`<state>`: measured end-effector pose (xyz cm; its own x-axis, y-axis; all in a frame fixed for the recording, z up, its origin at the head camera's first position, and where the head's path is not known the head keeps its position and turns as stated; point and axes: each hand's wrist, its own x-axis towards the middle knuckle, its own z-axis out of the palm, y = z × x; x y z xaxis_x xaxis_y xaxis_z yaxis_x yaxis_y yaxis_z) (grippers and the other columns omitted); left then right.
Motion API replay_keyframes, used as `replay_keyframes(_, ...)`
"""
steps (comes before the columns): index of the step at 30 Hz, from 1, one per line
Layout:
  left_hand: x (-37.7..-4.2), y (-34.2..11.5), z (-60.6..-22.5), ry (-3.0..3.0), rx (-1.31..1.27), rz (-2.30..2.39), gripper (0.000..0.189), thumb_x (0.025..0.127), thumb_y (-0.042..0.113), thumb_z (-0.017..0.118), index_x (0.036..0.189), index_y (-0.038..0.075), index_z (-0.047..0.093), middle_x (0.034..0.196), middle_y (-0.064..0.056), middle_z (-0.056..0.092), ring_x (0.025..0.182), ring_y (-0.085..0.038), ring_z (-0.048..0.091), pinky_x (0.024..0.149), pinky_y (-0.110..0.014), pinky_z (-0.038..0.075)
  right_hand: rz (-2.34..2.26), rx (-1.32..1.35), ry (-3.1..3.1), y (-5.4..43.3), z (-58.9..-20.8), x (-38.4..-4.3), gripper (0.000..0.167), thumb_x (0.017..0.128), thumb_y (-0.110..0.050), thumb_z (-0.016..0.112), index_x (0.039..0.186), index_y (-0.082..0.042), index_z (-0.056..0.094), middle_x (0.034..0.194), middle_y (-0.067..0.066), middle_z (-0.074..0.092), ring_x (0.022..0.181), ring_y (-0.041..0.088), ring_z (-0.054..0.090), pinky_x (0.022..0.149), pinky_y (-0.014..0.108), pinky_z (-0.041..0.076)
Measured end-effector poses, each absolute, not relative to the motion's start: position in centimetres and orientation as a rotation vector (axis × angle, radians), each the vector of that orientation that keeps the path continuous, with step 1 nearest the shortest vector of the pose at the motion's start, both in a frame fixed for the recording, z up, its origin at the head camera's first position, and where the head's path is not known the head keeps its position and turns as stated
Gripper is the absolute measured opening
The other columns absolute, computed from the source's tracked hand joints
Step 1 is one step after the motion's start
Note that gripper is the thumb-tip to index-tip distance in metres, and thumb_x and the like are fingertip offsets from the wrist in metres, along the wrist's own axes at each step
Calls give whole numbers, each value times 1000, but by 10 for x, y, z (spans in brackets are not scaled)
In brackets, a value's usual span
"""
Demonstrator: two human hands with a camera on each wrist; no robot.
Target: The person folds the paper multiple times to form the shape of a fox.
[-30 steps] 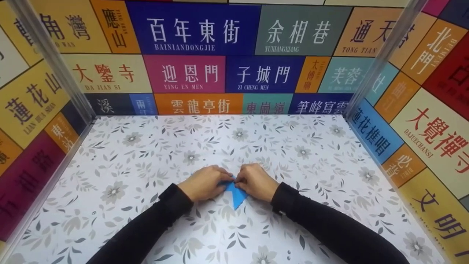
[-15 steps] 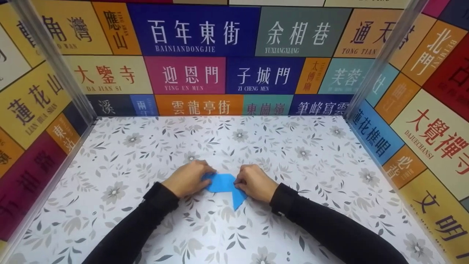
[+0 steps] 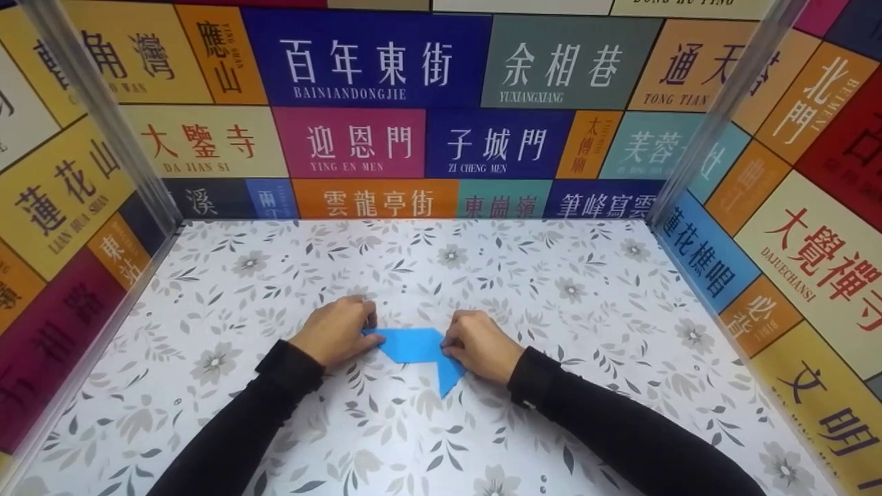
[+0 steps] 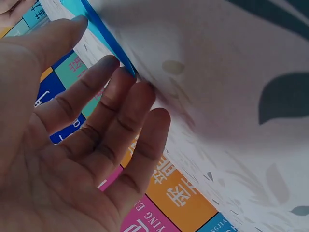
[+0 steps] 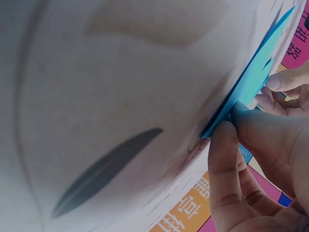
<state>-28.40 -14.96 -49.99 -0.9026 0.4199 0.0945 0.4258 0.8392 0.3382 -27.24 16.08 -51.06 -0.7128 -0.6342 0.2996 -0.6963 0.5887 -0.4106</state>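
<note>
A blue folded sheet of paper (image 3: pixel 411 344) lies flat on the patterned surface, with one flap pointing toward the person at its right end. At its left end, my left hand (image 3: pixel 337 334) touches the paper with the thumb. In the left wrist view the fingers (image 4: pixel 146 121) are fairly straight and the thumb is apart from them, with the paper's tip at the fingertips. My right hand (image 3: pixel 482 344) pinches the paper's right corner between thumb and index finger. The right wrist view shows this pinch on the blue paper (image 5: pixel 248 82) up close.
A white tabletop (image 3: pixel 441 441) with grey flowers and leaves spreads under both hands. Colourful sign-printed panels (image 3: pixel 365 62) stand at the back and both sides. Clear strips (image 3: pixel 103 110) run up the corners.
My left hand has slid left, away from the right hand, and the blue paper's left part now shows opened out between the hands. The right hand stays nearly in place at its corner.
</note>
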Motion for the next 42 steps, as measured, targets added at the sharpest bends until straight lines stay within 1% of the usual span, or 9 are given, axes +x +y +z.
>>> replay_keyframes(2, -286, -150, -501, -3010, -671, -562, 32, 99, 35, 95, 104, 9, 77, 102, -7, 74, 86, -23, 69, 82, -48, 63, 770, 1129, -2690, 161, -512, -272, 6, 94, 3, 91, 97, -2, 92, 93, 12, 81, 86, 27, 80, 77, 34, 68)
replay_keyframes(6, -290, -149, -503, -3044, -643, -584, 31, 99, 35, 95, 105, 10, 77, 103, -6, 73, 89, -22, 67, 84, -47, 63, 755, 1125, -2688, 160, -513, -271, 6, 94, 3, 91, 98, -2, 92, 92, 12, 81, 85, 26, 79, 76, 34, 67)
replay_keyframes(11, -292, -148, -503, -3039, -654, -595, 23, 99, 29, 94, 100, 11, 79, 101, -5, 68, 86, -20, 62, 79, -43, 59, 739, 1102, -2717, 159, -512, -270, 7, 96, 0, 91, 101, -4, 93, 94, 11, 81, 87, 26, 79, 79, 36, 68)
replay_keyframes(15, -291, -147, -502, -3022, -659, -614, 18, 99, 25, 94, 96, 16, 79, 98, -3, 65, 85, -19, 61, 77, -40, 56, 753, 1100, -2709, 159, -512, -270, 8, 95, 1, 92, 101, -4, 93, 93, 10, 80, 86, 26, 79, 80, 36, 68)
replay_keyframes(24, -285, -150, -500, -2959, -701, -744, 11, 100, 21, 92, 95, 22, 82, 94, 2, 80, 90, -18, 73, 87, -45, 64, 754, 1089, -2712, 158, -512, -270, 8, 94, 1, 92, 100, -4, 92, 91, 9, 78, 85, 26, 77, 80, 36, 67)
replay_keyframes(28, -282, -152, -497, -2933, -724, -798, 7, 101, 21, 91, 96, 22, 86, 93, 5, 83, 90, -16, 75, 88, -45, 66, 766, 1083, -2721, 159, -511, -269, 8, 94, 1, 92, 101, -3, 92, 92, 10, 78, 86, 26, 77, 80, 37, 68)
replay_keyframes(31, -280, -153, -495, -2916, -741, -821, 2, 101, 21, 91, 100, 20, 90, 93, 4, 85, 88, -14, 75, 86, -44, 67, 778, 1076, -2730, 159, -511, -269, 8, 95, 1, 91, 102, -3, 92, 93, 11, 79, 87, 26, 78, 82, 37, 69)
replay_keyframes(35, -276, -155, -493, -2885, -766, -843, 5, 100, 19, 93, 104, 17, 93, 94, 3, 87, 85, -10, 75, 84, -40, 68, 783, 1078, -2724, 159, -512, -269, 8, 95, 2, 91, 101, -3, 92, 93, 11, 80, 88, 27, 79, 82, 36, 70)
replay_keyframes(42, -272, -156, -493, -2837, -816, -873, 4, 98, 20, 94, 98, 19, 91, 89, 6, 86, 78, -3, 73, 79, -30, 66, 793, 1097, -2695, 159, -512, -269, 9, 93, 5, 90, 98, -3, 92, 92, 12, 80, 87, 28, 80, 81, 37, 70)
